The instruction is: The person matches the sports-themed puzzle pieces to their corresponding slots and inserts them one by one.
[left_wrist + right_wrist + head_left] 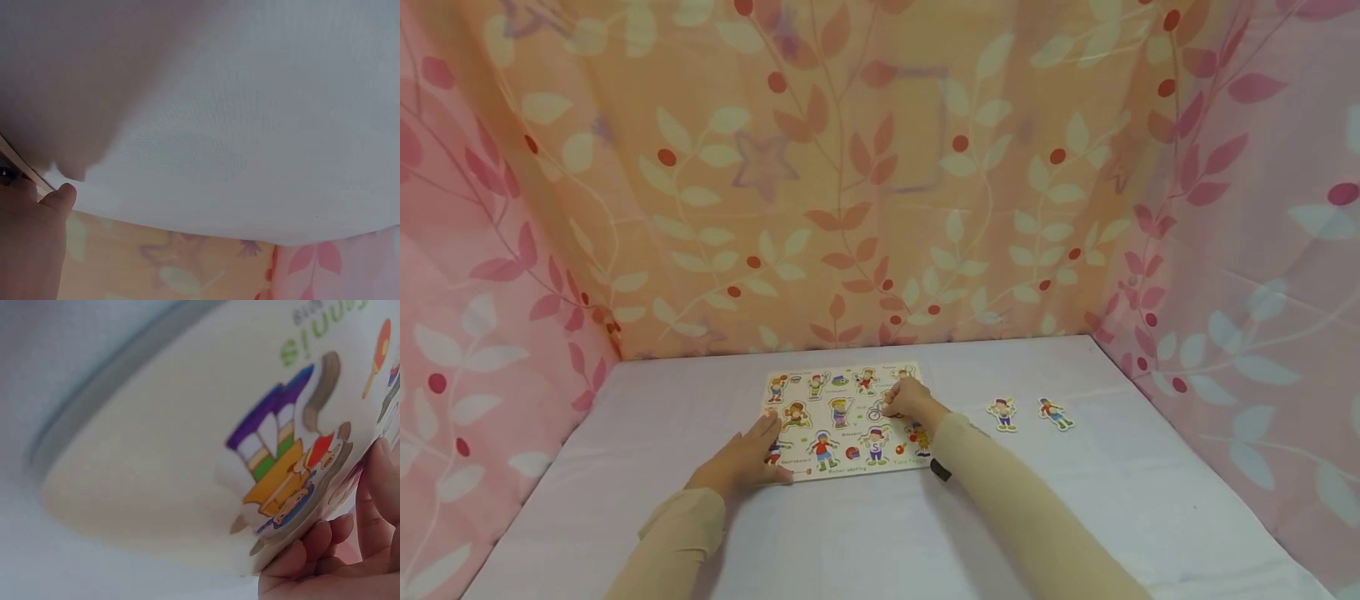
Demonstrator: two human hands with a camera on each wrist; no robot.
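Observation:
A puzzle board (812,477) with sports figures lies flat on the white table. My left hand (747,454) rests at its left edge, fingers extended over the border and thumb at the near left corner. In the left wrist view a finger and the thumb (59,199) show by the board's edge. My right hand (913,400) is over the right side, fingers curled, pinching a puzzle piece at the bicycle picture; the hand covers most of the piece. In the right wrist view the fingertips (319,540) are right at the board, beside a table-tennis figure (281,469).
Two loose puzzle pieces lie right of the board: a purple-trousered figure (1002,414) and a red-and-blue one (1057,413). A small black object (940,470) shows beneath the right cuff. Floral curtains (850,208) stand at the back and both sides of the table.

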